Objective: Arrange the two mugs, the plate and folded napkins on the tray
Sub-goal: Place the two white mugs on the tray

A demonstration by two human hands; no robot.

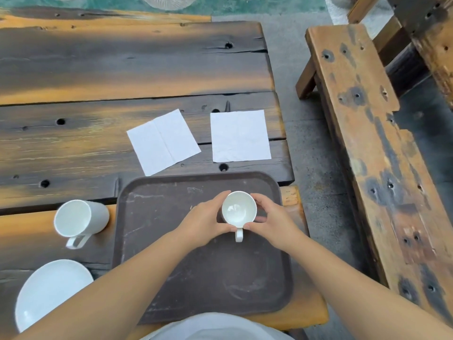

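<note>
We see a dark brown tray [196, 266] with pale scuffs, and on it a plain white mug [239, 211]. A second white mug [78, 220], a white plate [49, 290] and two white napkins [163, 141] [240, 136] lie on the table [122, 69], streaked orange and charred black. The bench [367, 143] is orange-brown with dark spots. The far ground looks teal, perhaps painted.

weathered plank table [122, 77], wooden bench [362, 133], concrete floor [301, 69]

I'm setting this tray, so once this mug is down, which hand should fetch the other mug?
Probably left: the other mug stands off the tray's left edge, nearest the left hand.
</note>
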